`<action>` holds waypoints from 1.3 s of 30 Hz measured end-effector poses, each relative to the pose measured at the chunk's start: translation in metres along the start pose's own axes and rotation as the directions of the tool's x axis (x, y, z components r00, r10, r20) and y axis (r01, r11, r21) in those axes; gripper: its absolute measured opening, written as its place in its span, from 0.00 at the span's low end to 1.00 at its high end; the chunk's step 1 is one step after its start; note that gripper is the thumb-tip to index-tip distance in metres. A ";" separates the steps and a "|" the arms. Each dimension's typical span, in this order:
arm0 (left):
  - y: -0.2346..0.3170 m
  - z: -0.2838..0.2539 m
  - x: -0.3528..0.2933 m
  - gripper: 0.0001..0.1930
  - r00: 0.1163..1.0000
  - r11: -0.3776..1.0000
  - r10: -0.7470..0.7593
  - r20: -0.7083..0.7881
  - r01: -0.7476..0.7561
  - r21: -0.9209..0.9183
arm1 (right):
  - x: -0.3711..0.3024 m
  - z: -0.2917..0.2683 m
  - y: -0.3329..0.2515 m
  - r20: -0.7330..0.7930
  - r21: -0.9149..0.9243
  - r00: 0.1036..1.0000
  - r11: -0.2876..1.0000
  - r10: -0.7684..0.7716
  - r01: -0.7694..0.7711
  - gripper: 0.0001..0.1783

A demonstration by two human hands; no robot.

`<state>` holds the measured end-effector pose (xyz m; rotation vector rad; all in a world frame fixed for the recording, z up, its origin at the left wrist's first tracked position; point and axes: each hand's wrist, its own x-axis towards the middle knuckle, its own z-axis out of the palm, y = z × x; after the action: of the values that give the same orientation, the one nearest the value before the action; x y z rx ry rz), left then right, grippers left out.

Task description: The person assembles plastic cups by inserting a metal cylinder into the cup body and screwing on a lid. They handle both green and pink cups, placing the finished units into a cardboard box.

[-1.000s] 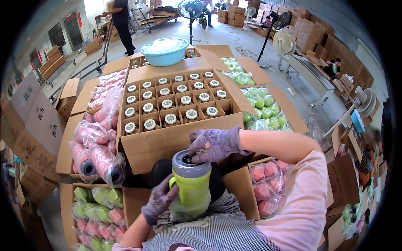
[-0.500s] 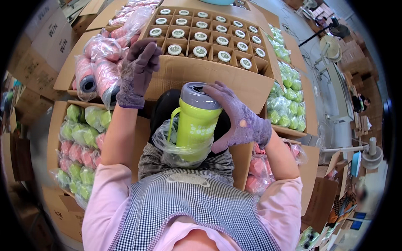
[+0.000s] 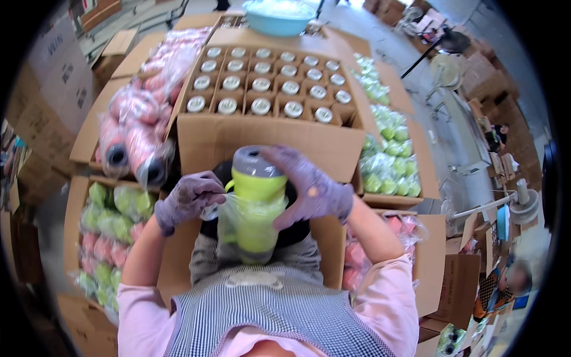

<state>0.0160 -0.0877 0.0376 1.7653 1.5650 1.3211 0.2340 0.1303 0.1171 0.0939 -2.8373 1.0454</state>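
A lime-green jug [image 3: 257, 193] with a grey lid and side handle stands upright in my lap. A clear plastic bag [image 3: 247, 223] covers its lower body up to near the handle. My left hand [image 3: 193, 199], in a purple-grey glove, pinches the bag's edge left of the jug. Wrapped around the jug's right side is my right hand [image 3: 312, 187], gloved too, with its fingers at the lid and its thumb lower on the body.
Ahead stands a divided carton [image 3: 267, 131] of white-capped containers, with a blue basin [image 3: 279, 18] behind it. Bagged pink jugs [image 3: 134, 131] lie at the left. Boxes of bagged green and pink pieces [image 3: 389, 149] flank me on both sides.
My left hand has come down from beside the carton to the bag. The bag has been pulled up from the jug's base over most of its body. My right hand stays on the jug.
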 end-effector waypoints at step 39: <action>0.114 -0.014 0.054 0.16 0.960 0.980 0.189 -0.205 -0.173 0.095 | 0.040 -0.028 -0.048 -0.089 0.465 0.990 0.883 0.108 -0.054 0.44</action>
<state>0.0576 -0.0723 0.1568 1.9055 1.6153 1.6042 0.2014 0.1111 0.1747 -0.0443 -2.4512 1.6709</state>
